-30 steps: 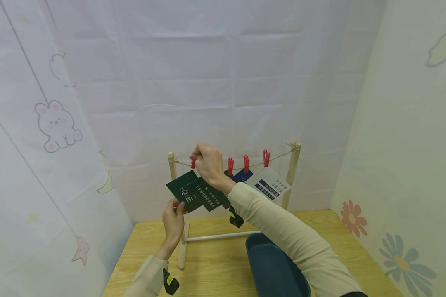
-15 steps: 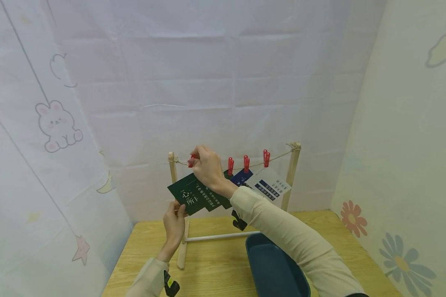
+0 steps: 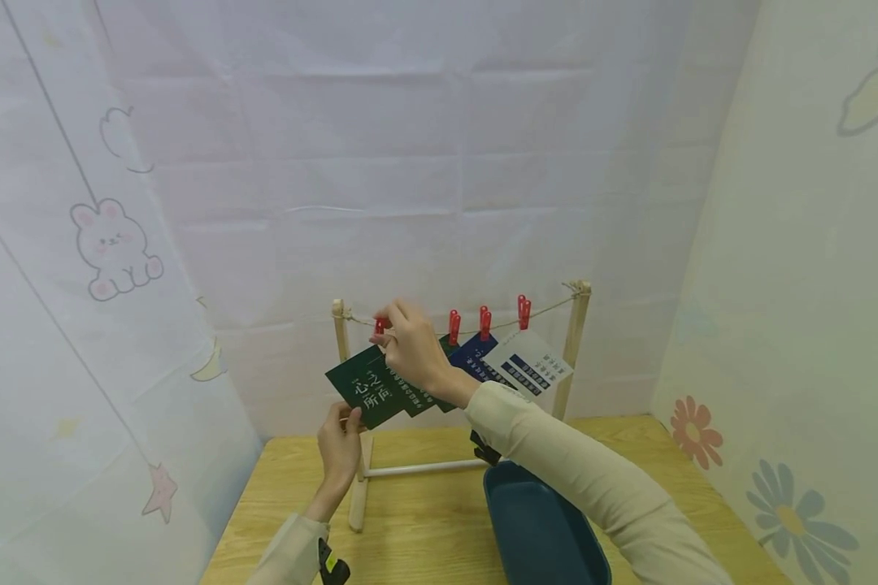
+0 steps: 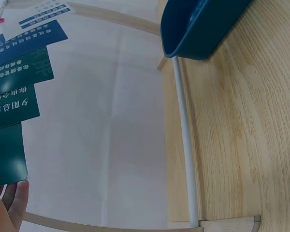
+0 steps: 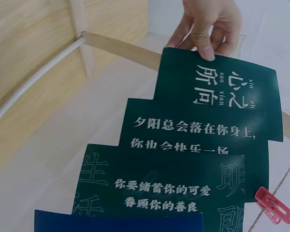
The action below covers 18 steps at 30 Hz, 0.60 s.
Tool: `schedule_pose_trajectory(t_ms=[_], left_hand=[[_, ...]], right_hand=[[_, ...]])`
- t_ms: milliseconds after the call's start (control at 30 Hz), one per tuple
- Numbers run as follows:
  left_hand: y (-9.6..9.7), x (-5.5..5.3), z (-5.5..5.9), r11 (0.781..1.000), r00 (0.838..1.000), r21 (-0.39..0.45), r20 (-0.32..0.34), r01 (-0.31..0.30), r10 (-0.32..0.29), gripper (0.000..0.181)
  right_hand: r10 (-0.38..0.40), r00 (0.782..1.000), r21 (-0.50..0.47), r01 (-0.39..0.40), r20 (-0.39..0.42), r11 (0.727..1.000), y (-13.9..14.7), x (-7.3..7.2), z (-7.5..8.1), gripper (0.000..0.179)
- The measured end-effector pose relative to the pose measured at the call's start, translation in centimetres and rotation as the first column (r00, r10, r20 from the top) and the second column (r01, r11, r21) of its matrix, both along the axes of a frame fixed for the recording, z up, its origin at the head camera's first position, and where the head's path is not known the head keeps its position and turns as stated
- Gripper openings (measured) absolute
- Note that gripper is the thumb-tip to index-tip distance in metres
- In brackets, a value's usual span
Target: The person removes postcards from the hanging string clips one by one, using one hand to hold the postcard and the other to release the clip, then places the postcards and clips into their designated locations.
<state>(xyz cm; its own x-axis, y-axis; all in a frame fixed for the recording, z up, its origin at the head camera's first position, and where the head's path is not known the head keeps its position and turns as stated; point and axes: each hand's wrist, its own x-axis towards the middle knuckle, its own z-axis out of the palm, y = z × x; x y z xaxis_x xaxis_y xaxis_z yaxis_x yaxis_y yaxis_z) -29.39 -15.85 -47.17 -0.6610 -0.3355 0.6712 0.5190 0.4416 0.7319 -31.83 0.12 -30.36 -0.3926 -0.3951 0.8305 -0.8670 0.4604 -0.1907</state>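
Note:
My left hand (image 3: pixel 339 447) pinches the lower edge of a green card (image 3: pixel 366 386) with white lettering, between thumb and fingers. My right hand (image 3: pixel 417 349) is above that card at the left part of the string, its thumb and fingers on a red clothespin (image 3: pixel 380 326). In the right wrist view the left hand (image 5: pixel 210 26) grips the card's edge, and a second green card (image 5: pixel 193 128) overlaps it. Another red clothespin (image 5: pixel 275 205) is on the string beside that second card. The right hand does not show in the right wrist view.
Further right, several red clothespins (image 3: pixel 485 323) sit on the string, with a blue card (image 3: pixel 475 357) and a white card (image 3: pixel 530 361) hanging below. The string runs between wooden posts (image 3: pixel 574 349) joined by a white rod (image 3: pixel 424 468). A dark blue tray (image 3: pixel 541 528) stands on the wooden table (image 3: pixel 424 520).
My right hand has shifted slightly down and right, its fingers changing position about the clothespin. The left hand's card has tilted and lowered a little, showing more lettering.

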Motion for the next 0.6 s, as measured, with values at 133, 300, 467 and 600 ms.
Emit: schedule_pose_trajectory(t_ms=[133, 300, 467, 600], left_hand=[[0.0, 0.1, -0.2, 1.0, 1.0, -0.01, -0.005, -0.01, 0.01, 0.005], [-0.1, 0.2, -0.3, 1.0, 1.0, 0.0, 0.003, 0.001, -0.001, 0.005], [-0.1, 0.3, -0.4, 1.0, 1.0, 0.011, 0.012, 0.008, -0.008, 0.004], [-0.1, 0.3, -0.7, 1.0, 1.0, 0.016, 0.015, 0.011, -0.011, 0.004]], right_hand=[[0.006, 0.999, 0.049, -0.004, -0.047, 0.999, 0.5, 0.2, -0.8, 0.026], [0.031, 0.997, 0.068, -0.027, -0.066, 0.997, 0.8, 0.1, -1.3, 0.026], [0.031, 0.996, 0.079, -0.024, -0.083, 0.997, 1.1, 0.1, -1.8, 0.029], [0.031, 0.996, 0.093, -0.023, -0.08, 0.995, 1.3, 0.2, -2.2, 0.027]])
